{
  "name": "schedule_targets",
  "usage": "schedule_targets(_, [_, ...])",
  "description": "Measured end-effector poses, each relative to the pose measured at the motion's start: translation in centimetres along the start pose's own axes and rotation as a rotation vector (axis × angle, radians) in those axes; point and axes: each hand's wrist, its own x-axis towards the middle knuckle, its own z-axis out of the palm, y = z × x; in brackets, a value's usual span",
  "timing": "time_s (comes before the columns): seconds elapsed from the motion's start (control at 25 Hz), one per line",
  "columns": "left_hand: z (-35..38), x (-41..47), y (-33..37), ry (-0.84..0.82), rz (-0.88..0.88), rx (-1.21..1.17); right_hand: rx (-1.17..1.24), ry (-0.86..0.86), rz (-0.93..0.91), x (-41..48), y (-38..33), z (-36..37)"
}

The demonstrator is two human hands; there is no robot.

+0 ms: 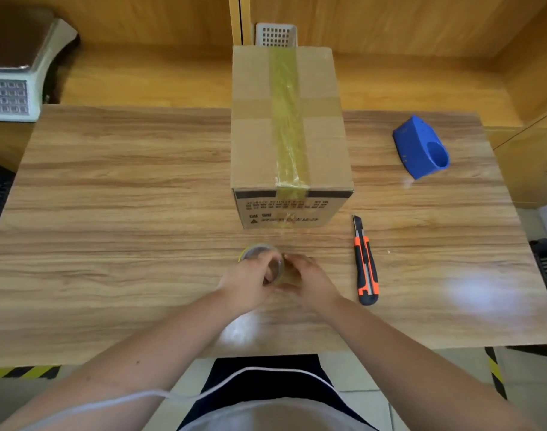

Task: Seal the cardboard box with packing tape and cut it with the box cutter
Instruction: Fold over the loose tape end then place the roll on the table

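Both hands meet on the roll of packing tape (261, 262) near the table's (126, 213) front edge: the left hand (248, 284) grips its side, the right hand (309, 279) pinches its right edge. Just beyond stands the taped cardboard box (289, 135). The box cutter (365, 264) lies right of the hands; a blue tape dispenser (421, 147) sits far right.

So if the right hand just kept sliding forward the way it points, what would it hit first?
Probably the tape roll that the right hand already touches; beyond it, the cardboard box. The box cutter lies off to its side.
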Motion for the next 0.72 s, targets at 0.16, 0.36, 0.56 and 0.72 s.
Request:
schedule_targets(0.16, [-0.2, 0.4, -0.6, 0.016, -0.011, -0.194, 0.149, 0.052, 0.058, -0.1, 0.0, 0.4])
schedule_targets(0.36, [0.5, 0.5, -0.6, -0.039, 0.06, -0.113, 0.153, 0.09, 0.065, -0.4, -0.4, 0.4])
schedule_targets(0.56, [-0.5, 0.5, 0.5, 0.194, -0.006, -0.487, 0.365, 0.278, 0.006, -1.0, -1.9, -1.5])
schedule_targets(0.72, [-1.6, 0.3, 1.4, 0.255, -0.075, -0.689, 0.402, 0.432, -0.064, -0.9, -2.8, -2.4])
